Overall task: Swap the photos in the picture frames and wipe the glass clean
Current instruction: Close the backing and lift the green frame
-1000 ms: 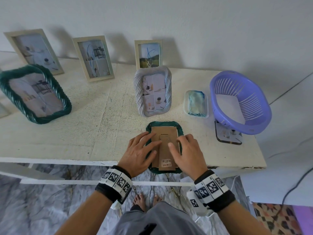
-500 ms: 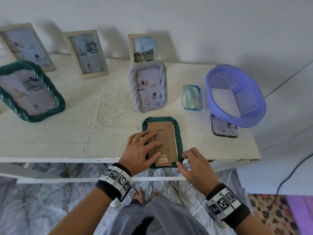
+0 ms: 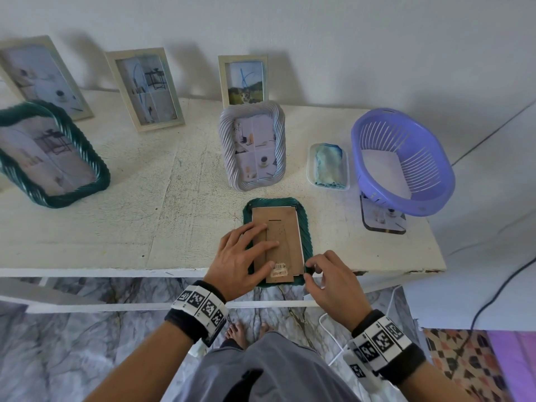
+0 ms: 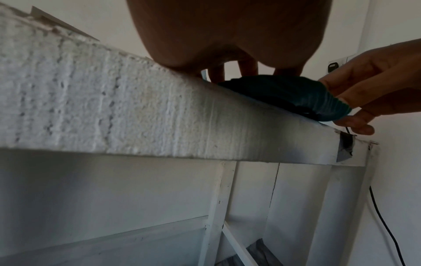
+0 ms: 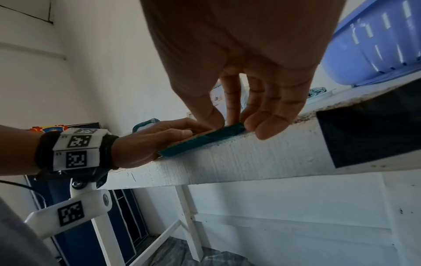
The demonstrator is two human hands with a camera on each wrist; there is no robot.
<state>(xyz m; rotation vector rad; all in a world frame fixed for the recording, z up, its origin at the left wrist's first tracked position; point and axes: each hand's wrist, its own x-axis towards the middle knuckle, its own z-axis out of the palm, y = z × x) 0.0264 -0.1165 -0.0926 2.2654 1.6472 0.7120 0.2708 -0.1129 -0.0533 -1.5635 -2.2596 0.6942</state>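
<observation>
A small green frame (image 3: 306,227) with a twisted, rope-like border lies face down at the near edge of the white table (image 3: 116,227), its lower end overhanging the edge slightly. Its brown cardboard backing (image 3: 285,227) faces up, with a folded stand strip down the middle and a barcode sticker near the bottom.

The head view shows the whole backing and the items behind it: a grey twisted frame (image 3: 252,146) standing upright, a folded blue-green cloth (image 3: 329,166) in a shallow clear tray, and a purple basket (image 3: 406,158) farther right. The wrist views instead show the frame edge-on, its ribbed green rim (image 4: 318,100) resting on the thick table edge, and the white table legs beneath.

The left hand (image 3: 240,262) lies flat on the left half of the backing, fingers straight and spread, pressing down and holding nothing. The right hand (image 3: 330,282) sits at the frame's lower right corner with fingers curled; thumb and fingertips (image 5: 262,126) pinch the green rim there, as the right wrist view shows. Both wrists wear black bands with square-patterned markers.
</observation>
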